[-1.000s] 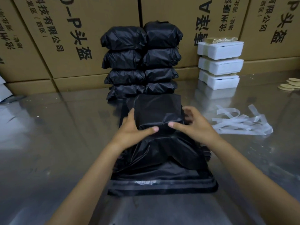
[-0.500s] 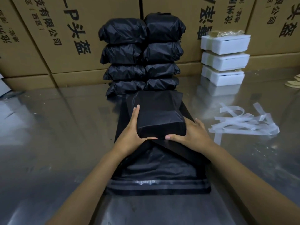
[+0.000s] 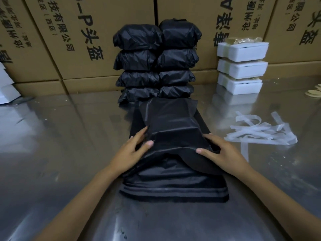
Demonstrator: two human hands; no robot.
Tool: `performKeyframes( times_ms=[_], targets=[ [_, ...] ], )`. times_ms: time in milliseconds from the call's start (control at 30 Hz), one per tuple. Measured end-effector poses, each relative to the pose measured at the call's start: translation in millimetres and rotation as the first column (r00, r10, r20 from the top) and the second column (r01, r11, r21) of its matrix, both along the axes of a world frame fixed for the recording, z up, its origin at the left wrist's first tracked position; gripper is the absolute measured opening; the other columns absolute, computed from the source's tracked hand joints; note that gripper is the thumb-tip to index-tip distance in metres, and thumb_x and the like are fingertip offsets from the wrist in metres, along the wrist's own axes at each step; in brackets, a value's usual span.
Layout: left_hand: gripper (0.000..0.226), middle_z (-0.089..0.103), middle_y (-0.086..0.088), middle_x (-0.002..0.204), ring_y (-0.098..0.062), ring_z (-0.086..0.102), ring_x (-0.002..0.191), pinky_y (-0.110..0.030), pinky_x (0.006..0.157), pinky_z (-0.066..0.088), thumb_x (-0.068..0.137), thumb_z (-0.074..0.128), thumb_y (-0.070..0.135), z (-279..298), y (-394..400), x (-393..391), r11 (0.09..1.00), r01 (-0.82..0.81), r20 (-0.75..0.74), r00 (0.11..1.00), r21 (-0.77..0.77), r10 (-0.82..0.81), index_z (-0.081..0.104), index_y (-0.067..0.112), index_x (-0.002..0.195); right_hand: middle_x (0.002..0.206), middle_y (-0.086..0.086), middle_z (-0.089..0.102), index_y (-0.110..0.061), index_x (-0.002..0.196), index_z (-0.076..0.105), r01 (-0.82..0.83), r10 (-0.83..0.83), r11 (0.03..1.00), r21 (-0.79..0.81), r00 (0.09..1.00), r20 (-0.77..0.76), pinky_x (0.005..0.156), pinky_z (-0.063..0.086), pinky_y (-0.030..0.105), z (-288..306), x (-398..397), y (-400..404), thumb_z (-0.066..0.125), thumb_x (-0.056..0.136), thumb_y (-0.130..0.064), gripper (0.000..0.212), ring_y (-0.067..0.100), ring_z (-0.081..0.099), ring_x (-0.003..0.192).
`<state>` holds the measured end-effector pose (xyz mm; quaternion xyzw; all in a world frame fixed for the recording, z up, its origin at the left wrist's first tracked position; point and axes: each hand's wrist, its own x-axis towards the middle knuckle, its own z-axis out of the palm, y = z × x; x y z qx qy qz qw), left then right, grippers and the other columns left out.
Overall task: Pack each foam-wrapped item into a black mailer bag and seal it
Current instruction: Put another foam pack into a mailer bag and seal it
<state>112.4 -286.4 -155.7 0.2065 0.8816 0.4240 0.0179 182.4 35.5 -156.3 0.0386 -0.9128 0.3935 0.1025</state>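
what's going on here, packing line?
Yes, one person is packing by hand. Both hands, left hand and right hand, hold a filled black mailer bag at its sides, on top of a flat pile of empty mailers on the metal table. Eight packed black parcels sit stacked in two columns behind. Three white foam-wrapped items wait at the right, with peeled-off strips nearby.

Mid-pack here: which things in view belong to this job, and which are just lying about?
Job:
left hand and right hand, gripping the filled black plastic mailer bag
flat black mailer stack
white foam-wrapped blocks
packed black parcels

Lying about:
white peeled strips
brown cardboard cartons
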Motion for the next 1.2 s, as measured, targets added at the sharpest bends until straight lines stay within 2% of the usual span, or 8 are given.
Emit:
performKeyframes(
  times_ms=[100,367,533,667,867,1000,1133,1200],
  targets=[
    [0.029,0.059,0.04,0.122,0.012,0.05,0.124,-0.013,0.107,0.038,0.1,0.049,0.04,-1,-26,18,0.987,-0.06,-0.054,0.996,0.147,0.068,0.053,0.051,0.127,0.135,-0.017,0.057,-0.043,0.135,0.052,-0.041,0.041,0.999,0.001,0.991,-0.129,0.103,0.04,0.009,-2,26,10,0.064,0.097,-0.019,0.046,0.001,0.05,0.129],
    [0.088,0.028,0.027,0.158,0.007,0.014,0.148,-0.022,0.121,0.016,0.091,0.046,-0.017,5,-55,50,0.975,0.224,0.055,0.973,-0.002,-0.224,0.046,0.058,0.137,0.162,-0.009,0.03,-0.031,0.138,0.06,-0.097,0.22,0.888,0.45,0.948,-0.23,0.115,0.025,0.036,-2,56,8,0.055,0.075,0.015,0.078,0.016,0.022,0.153],
    [0.08,0.012,0.031,0.159,0.013,-0.001,0.146,-0.024,0.12,0.012,0.091,0.062,-0.002,13,-62,43,0.947,0.298,0.17,0.946,-0.122,-0.276,0.048,0.066,0.13,0.158,-0.02,0.031,-0.034,0.132,0.065,-0.136,0.206,0.917,0.376,0.966,-0.155,0.116,0.021,0.031,1,61,8,0.055,0.075,-0.011,0.062,0.002,0.014,0.152],
    [0.065,0.007,0.021,0.161,0.001,-0.004,0.15,-0.031,0.123,0.015,0.081,0.081,0.016,9,-50,43,0.962,0.22,0.053,0.975,-0.162,-0.214,0.053,0.051,0.128,0.14,-0.012,0.058,-0.024,0.119,0.074,-0.124,0.198,0.937,0.325,0.958,-0.205,0.114,0.036,0.035,0,62,9,0.069,0.071,0.005,0.056,0.008,0.04,0.141],
    [0.036,0.04,0.026,0.151,0.005,0.026,0.145,-0.009,0.11,0.028,0.089,0.061,0.034,1,-27,54,0.988,0.095,-0.191,0.979,0.126,-0.07,0.065,0.048,0.123,0.11,-0.013,0.069,-0.018,0.105,0.074,-0.055,0.107,0.979,0.198,0.96,-0.259,0.095,0.053,0.032,-4,59,10,0.064,0.075,0.011,0.044,0.014,0.065,0.11],
    [0.046,0.075,-0.006,0.095,-0.012,0.064,0.09,-0.033,0.076,0.047,0.085,0.056,0.07,4,-18,52,0.948,-0.028,-0.118,0.991,0.316,0.069,0.073,0.029,0.096,0.09,-0.016,0.068,-0.036,0.089,0.061,0.038,-0.039,0.999,-0.01,0.964,-0.265,0.073,0.049,0.018,-2,59,11,0.064,0.087,0.001,0.038,0.005,0.065,0.087],
    [0.037,0.073,-0.008,0.09,-0.02,0.067,0.082,-0.044,0.075,0.054,0.089,0.051,0.062,20,-9,49,0.931,-0.035,-0.134,0.987,0.363,0.089,0.07,0.034,0.103,0.081,-0.007,0.069,-0.021,0.093,0.06,0.046,-0.072,0.994,-0.096,0.956,-0.283,0.068,0.054,0.044,3,55,4,0.061,0.093,-0.022,0.002,0.016,0.068,0.074],
    [0.037,0.075,0.001,0.097,-0.016,0.07,0.092,-0.042,0.078,0.056,0.092,0.051,0.063,25,-2,50,0.919,-0.033,-0.128,0.988,0.392,0.09,0.07,0.037,0.109,0.072,0.007,0.062,-0.013,0.089,0.057,0.051,-0.099,0.983,-0.176,0.956,-0.276,0.063,0.049,0.049,4,56,1,0.058,0.095,-0.038,0.025,0.031,0.062,0.067]
  ],
)
